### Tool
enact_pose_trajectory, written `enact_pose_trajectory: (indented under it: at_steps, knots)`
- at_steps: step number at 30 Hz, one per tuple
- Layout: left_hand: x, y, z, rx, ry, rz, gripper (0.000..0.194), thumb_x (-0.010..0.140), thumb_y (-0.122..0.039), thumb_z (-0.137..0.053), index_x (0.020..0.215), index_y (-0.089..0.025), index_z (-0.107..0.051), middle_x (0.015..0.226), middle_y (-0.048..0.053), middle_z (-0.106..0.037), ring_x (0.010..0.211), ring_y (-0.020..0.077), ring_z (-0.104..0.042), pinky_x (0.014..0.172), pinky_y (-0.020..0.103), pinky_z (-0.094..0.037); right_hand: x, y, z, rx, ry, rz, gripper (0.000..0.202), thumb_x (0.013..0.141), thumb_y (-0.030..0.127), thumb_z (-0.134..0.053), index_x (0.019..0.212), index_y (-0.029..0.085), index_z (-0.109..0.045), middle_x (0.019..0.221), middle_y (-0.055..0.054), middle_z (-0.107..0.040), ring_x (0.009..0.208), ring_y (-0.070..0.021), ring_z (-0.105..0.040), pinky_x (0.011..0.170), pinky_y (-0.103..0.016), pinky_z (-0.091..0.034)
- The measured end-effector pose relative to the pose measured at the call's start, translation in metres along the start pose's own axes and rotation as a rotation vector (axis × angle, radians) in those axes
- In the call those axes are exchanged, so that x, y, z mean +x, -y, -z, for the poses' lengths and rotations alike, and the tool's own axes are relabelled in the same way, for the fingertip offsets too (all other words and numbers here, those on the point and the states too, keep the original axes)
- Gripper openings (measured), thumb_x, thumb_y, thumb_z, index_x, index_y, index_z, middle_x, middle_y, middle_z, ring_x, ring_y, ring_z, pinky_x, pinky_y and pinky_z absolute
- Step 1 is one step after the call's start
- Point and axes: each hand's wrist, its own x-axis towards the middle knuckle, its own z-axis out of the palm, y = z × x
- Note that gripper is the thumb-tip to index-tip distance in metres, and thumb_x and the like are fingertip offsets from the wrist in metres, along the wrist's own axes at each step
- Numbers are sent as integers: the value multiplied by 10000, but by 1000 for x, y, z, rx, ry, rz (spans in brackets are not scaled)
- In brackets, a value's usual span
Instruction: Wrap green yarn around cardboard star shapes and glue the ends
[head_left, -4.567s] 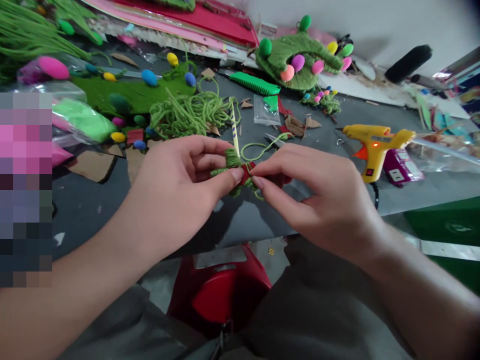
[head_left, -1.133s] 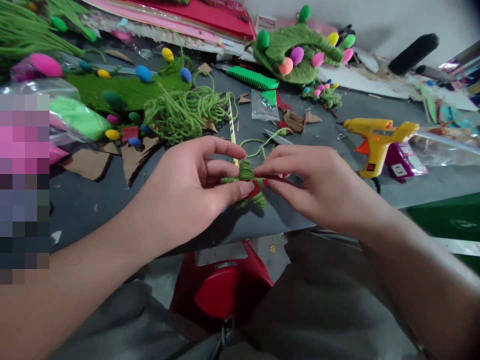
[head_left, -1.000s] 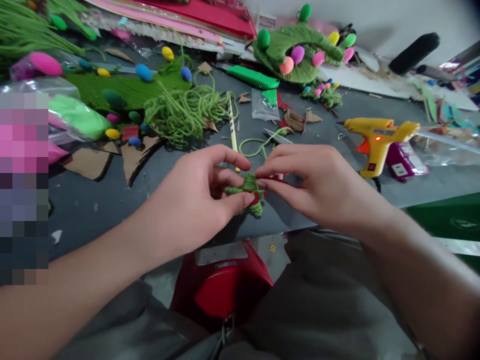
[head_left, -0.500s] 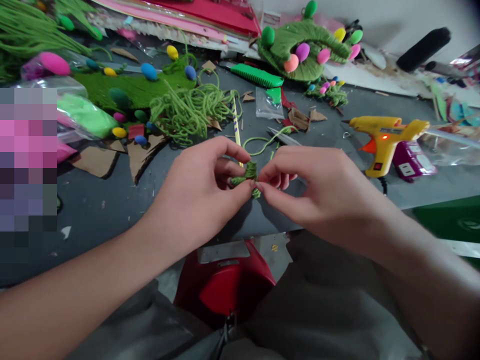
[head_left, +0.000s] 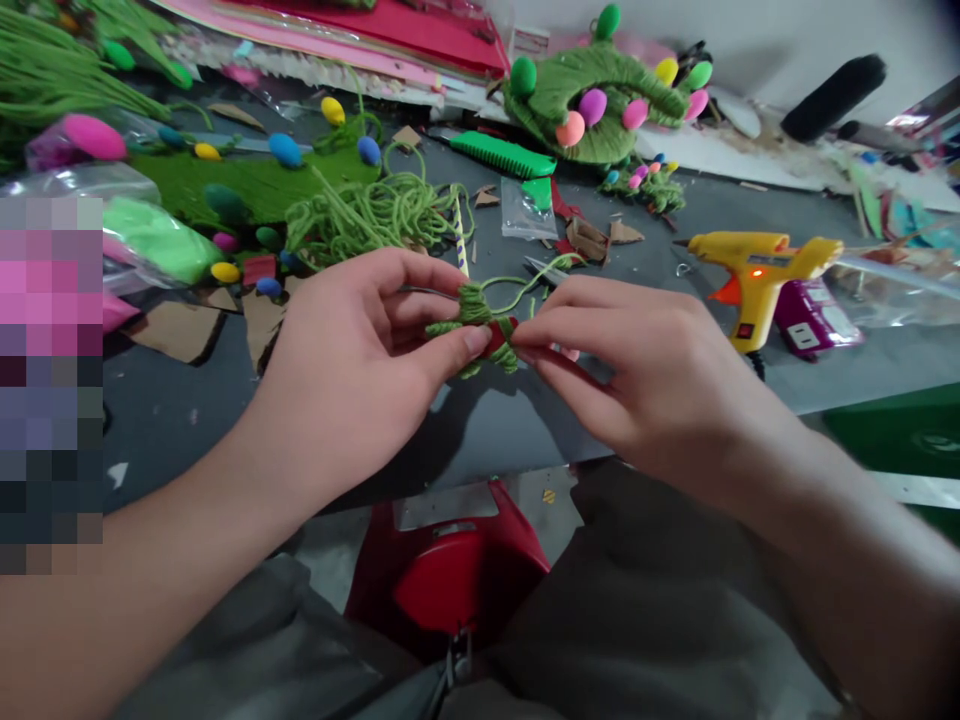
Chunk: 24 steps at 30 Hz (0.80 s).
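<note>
My left hand (head_left: 345, 350) pinches a small shape wrapped in green yarn (head_left: 472, 300) between thumb and fingers, just above the table's front edge. A red patch shows bare at its middle, beside my thumb tip. My right hand (head_left: 637, 345) is closed at the shape's right end, thumb and forefinger pinched on the green yarn there. A loose yarn strand (head_left: 514, 300) loops on the table behind the fingers. Scissors (head_left: 536, 268) lie partly hidden behind my right hand, and a striped paper straw (head_left: 459, 235) lies behind the left.
A yellow glue gun (head_left: 757, 275) with a lit red light rests at right against a purple box (head_left: 814, 320). Tangled green yarn (head_left: 367, 215), cardboard scraps (head_left: 176, 330) and a green cutter (head_left: 502, 155) lie behind my hands. A yarn-wrapped wreath with coloured eggs (head_left: 570, 115) sits at the back.
The yarn-wrapped shape has shifted slightly left and turned in my left hand, so its red patch now shows. Both hands stay close together on it.
</note>
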Motion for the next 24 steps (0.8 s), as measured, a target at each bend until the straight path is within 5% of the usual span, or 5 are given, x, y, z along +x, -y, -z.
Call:
enact_pose_trajectory:
  at_steps: [9,24]
  knots:
    - [-1,0,0,-54,126,25,307,776,-239,-811,1041,-245,-656,829,-15,-750,820,203,-756,700,277,-612,6,-6,2,125,53,37,157,918,161,-571,879,246,-696,872,-35,-688,810,-212,-641,724,-337,-479]
    - [-7,2,-5,-41,342,121,289,792,-187,-746,1027,-263,-595,757,-32,-768,709,190,-776,600,234,-599,11,-29,5,184,160,248,112,927,219,-612,964,221,-717,1073,-67,-687,925,-203,-658,819,-343,-494]
